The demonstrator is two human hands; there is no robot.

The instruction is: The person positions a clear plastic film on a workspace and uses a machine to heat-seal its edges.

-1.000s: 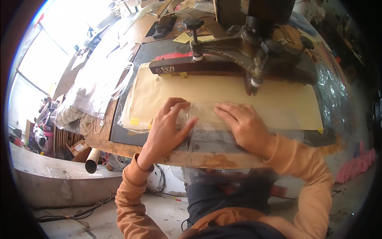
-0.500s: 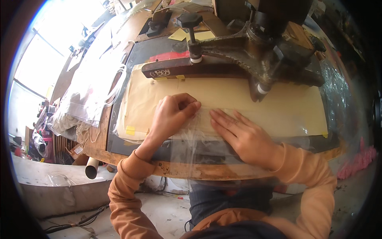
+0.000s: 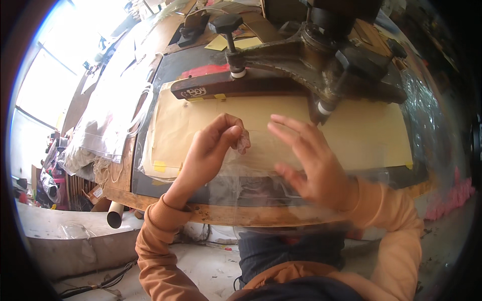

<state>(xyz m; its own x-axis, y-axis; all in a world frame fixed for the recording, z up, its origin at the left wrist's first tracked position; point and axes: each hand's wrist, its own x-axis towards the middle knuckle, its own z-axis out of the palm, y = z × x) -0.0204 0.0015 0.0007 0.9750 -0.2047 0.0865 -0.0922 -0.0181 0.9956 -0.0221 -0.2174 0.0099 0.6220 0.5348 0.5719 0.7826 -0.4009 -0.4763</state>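
Observation:
My left hand is closed in a pinch on a gathered edge of clear plastic sheet. The thin sheet spreads from there toward the front edge of the table and hangs over it. Across from it, my right hand is open above the sheet, fingers spread and slightly blurred, holding nothing. Beneath both hands lies tan paper, with small yellow tape pieces at its corners. The film is so transparent that its full outline is hard to make out.
A dark press bar on a heavy metal arm with knobs stands just beyond my hands. Shiny plastic lies at the right, pale bundled material at the left. A cardboard tube sticks out below the table edge.
My right hand has lifted off the plastic sheet and its fingers have spread. My left hand has turned slightly, still pinching the sheet. The whole view has shifted a little.

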